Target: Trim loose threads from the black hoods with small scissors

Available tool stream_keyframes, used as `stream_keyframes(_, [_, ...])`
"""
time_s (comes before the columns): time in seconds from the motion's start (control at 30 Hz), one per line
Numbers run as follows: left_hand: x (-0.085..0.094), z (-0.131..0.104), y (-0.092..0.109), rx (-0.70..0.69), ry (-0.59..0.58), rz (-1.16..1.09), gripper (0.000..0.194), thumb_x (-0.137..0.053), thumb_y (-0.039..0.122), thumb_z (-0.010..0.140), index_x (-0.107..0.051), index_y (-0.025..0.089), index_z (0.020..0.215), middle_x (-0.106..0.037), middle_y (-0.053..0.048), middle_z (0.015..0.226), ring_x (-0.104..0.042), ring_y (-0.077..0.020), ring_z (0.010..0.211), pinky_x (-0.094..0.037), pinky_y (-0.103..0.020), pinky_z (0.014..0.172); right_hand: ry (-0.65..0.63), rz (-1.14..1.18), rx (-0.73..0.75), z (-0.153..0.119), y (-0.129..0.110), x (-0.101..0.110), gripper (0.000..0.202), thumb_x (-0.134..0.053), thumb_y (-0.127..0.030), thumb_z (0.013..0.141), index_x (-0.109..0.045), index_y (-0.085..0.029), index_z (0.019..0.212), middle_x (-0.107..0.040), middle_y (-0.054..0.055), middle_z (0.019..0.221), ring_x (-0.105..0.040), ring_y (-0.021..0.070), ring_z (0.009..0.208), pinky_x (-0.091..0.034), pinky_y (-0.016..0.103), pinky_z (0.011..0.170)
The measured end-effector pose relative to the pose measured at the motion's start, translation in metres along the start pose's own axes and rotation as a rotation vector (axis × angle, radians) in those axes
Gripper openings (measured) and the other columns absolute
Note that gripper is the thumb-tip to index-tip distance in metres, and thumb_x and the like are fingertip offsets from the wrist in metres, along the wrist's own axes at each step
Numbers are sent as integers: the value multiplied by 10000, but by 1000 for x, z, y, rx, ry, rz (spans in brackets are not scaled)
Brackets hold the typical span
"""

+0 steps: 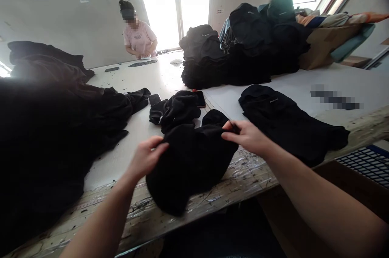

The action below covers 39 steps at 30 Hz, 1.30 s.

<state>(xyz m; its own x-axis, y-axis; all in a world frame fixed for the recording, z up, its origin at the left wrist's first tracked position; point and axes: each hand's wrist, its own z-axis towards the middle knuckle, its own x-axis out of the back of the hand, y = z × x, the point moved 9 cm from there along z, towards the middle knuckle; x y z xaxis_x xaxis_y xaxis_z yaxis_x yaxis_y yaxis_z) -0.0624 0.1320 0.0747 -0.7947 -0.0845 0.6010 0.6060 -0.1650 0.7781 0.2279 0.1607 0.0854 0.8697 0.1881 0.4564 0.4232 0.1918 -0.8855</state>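
A black garment (pixel 194 160) hangs between my two hands over the front edge of the table. My left hand (pixel 148 154) pinches its upper left side between thumb and fingers. At its upper right, my right hand (pixel 243 134) grips the cloth, and a small dark object shows at those fingers, too unclear to name. Just behind lies a crumpled black cloth (pixel 179 108) with a phone on either side of it. To the right, a folded black garment (pixel 279 120) with a small light print lies flat on the table.
A large heap of black cloth (pixel 45 140) covers the left side. Stacks of black garments (pixel 206 55) stand at the back, beside a cardboard box (pixel 325 45) at the back right. Across the white table (pixel 124 81), a person (pixel 139 39) in a pink shirt handles something small.
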Motion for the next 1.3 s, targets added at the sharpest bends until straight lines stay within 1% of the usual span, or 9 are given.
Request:
stream_keyframes(0.1, [38, 1, 46, -164, 71, -214, 223, -586, 391, 791, -671, 189, 749, -599, 6, 597, -509, -138, 518, -427, -255, 522, 51, 372, 42, -8, -18, 27, 332, -649, -525, 708, -593, -223, 834, -592, 3, 690, -582, 174, 609, -487, 317, 568])
stream_keyframes(0.17, [54, 4, 70, -229, 89, -177, 170, -673, 349, 713, -673, 180, 706, -595, 15, 576, -495, -130, 507, -410, -242, 508, 85, 336, 81, -8, -24, 38, 326, -684, -516, 691, -613, -218, 802, -604, 10, 692, -599, 186, 650, -502, 323, 603])
stream_keyframes(0.3, [87, 1, 105, -370, 330, 33, 107, -670, 295, 735, -678, 188, 742, -599, 32, 605, -483, -109, 533, -380, -220, 514, 291, 202, 148, -10, -26, 58, 213, -736, -389, 710, -633, -204, 740, -589, -13, 679, -575, 148, 655, -485, 279, 625])
stream_keyframes(0.4, [83, -1, 112, -263, 172, 51, 166, -653, 340, 762, -652, 198, 677, -522, 49, 522, -436, -99, 467, -352, -215, 455, 412, 345, 170, -23, -25, 73, 189, -738, -368, 728, -638, -213, 771, -591, -24, 700, -561, 123, 632, -467, 259, 600])
stream_keyframes(0.53, [94, -13, 111, -70, 226, -122, 228, -609, 408, 802, -659, 202, 720, -563, 33, 576, -478, -101, 498, -375, -194, 441, 454, 425, 97, -35, -24, 89, 202, -766, -382, 688, -634, -240, 743, -562, -28, 640, -532, 119, 546, -446, 261, 511])
stream_keyframes(0.67, [50, 3, 83, 63, -26, -144, 290, -627, 461, 779, -689, 179, 809, -611, 0, 612, -531, -127, 511, -412, -220, 454, 488, 213, 32, -25, -10, 104, 173, -714, -409, 732, -641, -258, 777, -612, 0, 702, -579, 162, 613, -479, 305, 575])
stream_keyframes(0.87, [37, 17, 2, 21, 198, 51, 393, -635, 464, 768, -671, 154, 1008, -688, -99, 979, -638, -216, 827, -498, -328, 743, 483, -413, -67, -11, 42, 104, 235, -648, -378, 773, -682, -217, 940, -692, 61, 927, -612, 221, 784, -479, 377, 757])
stream_keyframes(1.07, [5, -65, -93, 575, -23, -294, 411, -655, 521, 753, -665, 126, 866, -665, -54, 741, -606, -149, 577, -487, -268, 572, 375, -391, -67, -29, 57, 74, 318, -652, -440, 766, -681, -207, 980, -696, 71, 889, -632, 241, 753, -498, 398, 707])
stream_keyframes(1.3, [-72, -125, -91, 1103, -130, -1082, 334, -580, 416, 868, -617, 92, 937, -558, 21, 557, -487, -49, 377, -393, -145, 373, 204, -276, 50, -31, 13, 1, 373, -651, -387, 787, -621, -203, 1110, -674, 82, 965, -633, 256, 921, -517, 398, 801])
